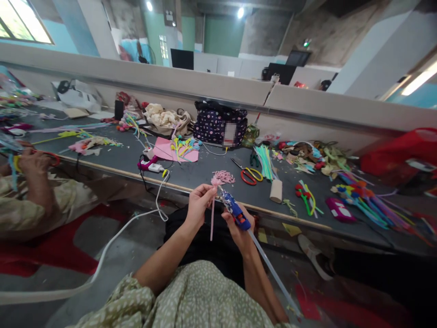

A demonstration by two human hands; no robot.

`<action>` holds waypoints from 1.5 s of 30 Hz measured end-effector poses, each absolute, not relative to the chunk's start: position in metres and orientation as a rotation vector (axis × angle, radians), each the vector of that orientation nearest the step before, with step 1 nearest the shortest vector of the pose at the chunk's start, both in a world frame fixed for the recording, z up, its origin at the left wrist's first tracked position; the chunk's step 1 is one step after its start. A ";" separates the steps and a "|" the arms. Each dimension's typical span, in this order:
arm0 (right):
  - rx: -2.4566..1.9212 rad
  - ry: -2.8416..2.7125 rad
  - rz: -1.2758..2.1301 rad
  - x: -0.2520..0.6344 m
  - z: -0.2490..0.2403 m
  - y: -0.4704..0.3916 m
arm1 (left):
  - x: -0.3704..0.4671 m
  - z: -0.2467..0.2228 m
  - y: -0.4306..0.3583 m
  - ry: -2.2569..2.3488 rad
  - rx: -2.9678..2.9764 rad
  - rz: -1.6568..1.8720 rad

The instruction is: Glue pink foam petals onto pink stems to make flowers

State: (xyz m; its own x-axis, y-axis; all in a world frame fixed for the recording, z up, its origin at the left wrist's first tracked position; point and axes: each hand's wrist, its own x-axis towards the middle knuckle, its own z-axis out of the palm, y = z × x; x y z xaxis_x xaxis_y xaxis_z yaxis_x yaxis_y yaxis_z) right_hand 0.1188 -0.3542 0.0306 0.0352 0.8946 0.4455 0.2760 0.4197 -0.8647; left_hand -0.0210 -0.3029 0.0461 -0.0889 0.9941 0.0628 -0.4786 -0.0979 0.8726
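Observation:
Pinched in my left hand (200,204) is a pink pipe-cleaner flower (216,181), its stem (212,219) hanging straight down below the fingers. My right hand (241,228) is wrapped round a blue glue gun (235,210), whose tip is close beside the flower. A long translucent glue stick (273,271) sticks out of the gun's back end toward the lower right. Just behind the flower, a pile of short pink pieces (226,176) lies on the dark table (205,169).
Red and yellow scissors (251,175) lie right of the pink pieces, near green and white stems (265,160) and a cardboard roll (276,191). A dark patterned bag (213,125) stands behind. At the left, a person's hand (34,161) holds orange-handled scissors. A white cable (127,224) hangs off the edge.

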 end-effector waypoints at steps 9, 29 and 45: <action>-1.105 -1.468 0.678 0.124 0.032 -0.361 | -0.015 0.051 -0.307 0.850 0.831 1.485; -1.140 -1.397 0.715 0.120 0.026 -0.356 | -0.016 0.048 -0.306 0.827 0.796 1.510; -1.163 -1.511 0.639 0.121 0.026 -0.351 | -0.013 0.049 -0.305 0.819 0.797 1.484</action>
